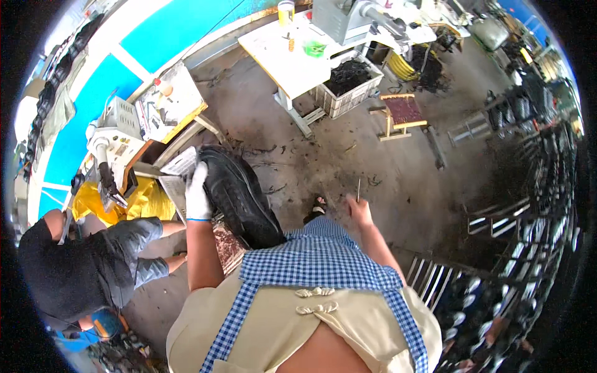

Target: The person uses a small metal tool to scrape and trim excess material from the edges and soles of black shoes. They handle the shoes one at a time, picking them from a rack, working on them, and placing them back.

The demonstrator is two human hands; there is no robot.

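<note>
My left hand [198, 194], in a white glove with a blue cuff, grips a large black shoe [239, 196] by its left side near the far end. The near end of the shoe reaches my blue checked apron [323, 261]. Out to the right, my bare right hand [359, 211] is closed around a thin, pointed metal tool [359, 188] that sticks up away from me. Its handle is hidden in the fist, so its exact kind cannot be made out. The tool and the shoe are well apart.
At left, a person in black [74, 267] sits by a bench machine [115, 140] and yellow sheeting [134, 202]. Ahead stand a white table [283, 62], a crate of black scraps [342, 102] and a low stool [404, 115]. Racks of black shoes [528, 248] line the right.
</note>
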